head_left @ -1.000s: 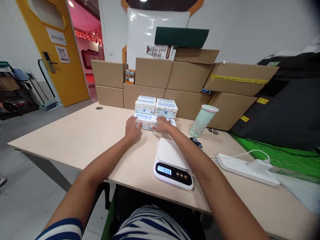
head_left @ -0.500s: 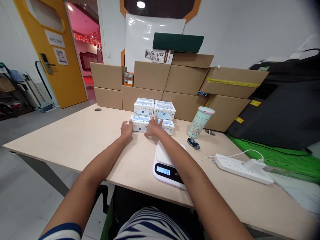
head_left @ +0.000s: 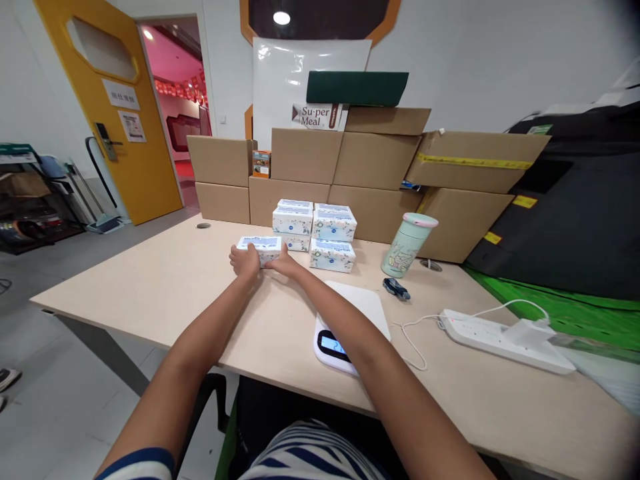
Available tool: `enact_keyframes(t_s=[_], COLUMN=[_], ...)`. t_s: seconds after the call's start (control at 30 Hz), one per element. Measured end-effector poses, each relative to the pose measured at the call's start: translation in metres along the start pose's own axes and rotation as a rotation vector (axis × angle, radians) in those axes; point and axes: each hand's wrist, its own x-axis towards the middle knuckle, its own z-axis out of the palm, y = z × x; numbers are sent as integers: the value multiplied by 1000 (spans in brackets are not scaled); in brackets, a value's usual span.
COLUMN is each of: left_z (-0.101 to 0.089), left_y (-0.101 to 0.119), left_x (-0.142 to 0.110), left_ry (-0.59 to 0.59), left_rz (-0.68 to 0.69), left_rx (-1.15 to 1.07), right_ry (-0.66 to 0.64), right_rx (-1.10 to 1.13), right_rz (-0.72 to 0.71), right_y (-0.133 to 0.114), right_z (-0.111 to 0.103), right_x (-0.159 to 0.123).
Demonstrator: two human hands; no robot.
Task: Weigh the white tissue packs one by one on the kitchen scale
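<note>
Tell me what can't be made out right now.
Head view: right part of the scale display, hidden by the right forearm.
Head view: ends of the held pack, mostly covered by left hand and right hand.
Head view: print on the lower door sheet, too small.
Head view: rest of a shoe, cut off by the left edge.

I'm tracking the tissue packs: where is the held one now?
In the head view, the held tissue pack is left of centre, between the left hand and right hand, front-left of the stacked tissue packs.
</note>
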Motion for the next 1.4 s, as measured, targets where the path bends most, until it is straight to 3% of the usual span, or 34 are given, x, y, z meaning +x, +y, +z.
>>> enact_keyframes(t_s=[0.1, 0.23, 0.3, 0.4, 0.5, 0.57, 0.7, 0.83, 0.93, 1.1, 1.2, 1.4], left_z=[-4, -7, -6, 0, 7, 11, 18, 20, 16, 6, 4, 12], left_y=[7, 12, 9, -4, -25, -39, -56, -55, -48, -33, -29, -32], left_x=[-11, -32, -46, -72, -100, -115, -125, -120, -120, -129, -132, -128], left_ry=[58, 111, 80, 0, -151, -280, -495, -705, -848, -1011, -1033, -912], left_rz=[188, 760, 985, 1309, 1601, 1698, 1657, 1412, 1231, 1232, 1322, 1441], left_rx=[-21, -153, -197, -174, -116, -81, -42, -90, -83, 17, 71, 127], right_ry=[76, 300, 457, 648, 704, 709, 711, 830, 832, 842, 861, 850], right_rx=[51, 135, 188, 174, 156, 107, -3, -23, -113, -204, -221, -232], right_rz=[-18, -170, -298, -368, -356, -305, -265, -368, -397, -350, -360, -399], right_y=[-15, -14, 4, 45, 86, 106, 122, 120, 120, 126, 132, 143], right_z=[-8, -45, -70, -106, -126, -128, -116, -111, -116, -127, -131, -131], right_x=[-3, -42, -78, -136, -183, -204, -225, -232, -235, -238, -236, -233])
